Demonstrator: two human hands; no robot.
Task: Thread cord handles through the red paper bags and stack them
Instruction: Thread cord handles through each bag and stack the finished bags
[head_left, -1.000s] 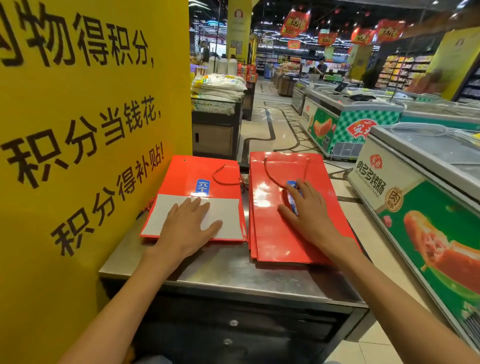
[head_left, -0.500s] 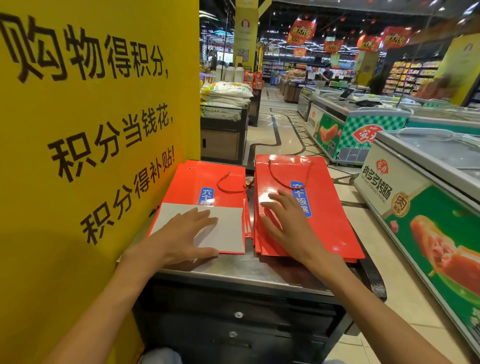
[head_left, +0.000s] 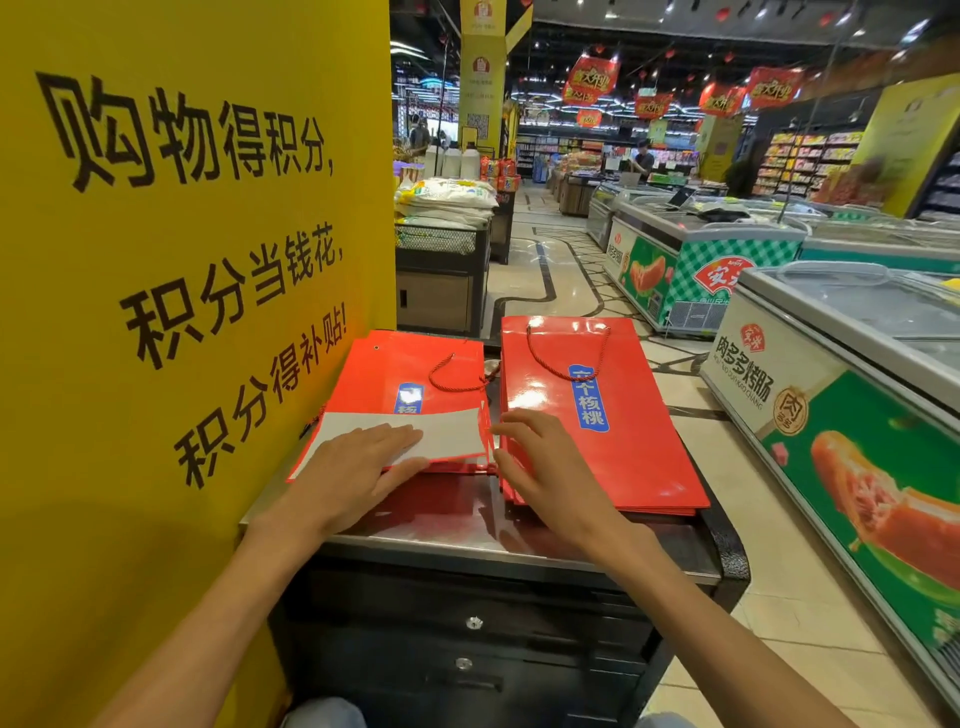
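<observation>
A yellow sign (head_left: 182, 312) stands at left. The left hand (head_left: 358, 467) lies flat and open on the left stack of red bags (head_left: 415, 374). The right hand (head_left: 545, 462), fingers spread and holding nothing, touches the near-left edge of the right stack (head_left: 644, 431) on the steel surface (head_left: 467, 525).

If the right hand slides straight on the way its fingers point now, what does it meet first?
The right hand points up and to the left, so it would most likely meet the near right corner of the left bag stack, at its white folded flap. The gap looks slim, though depth is unclear.
</observation>
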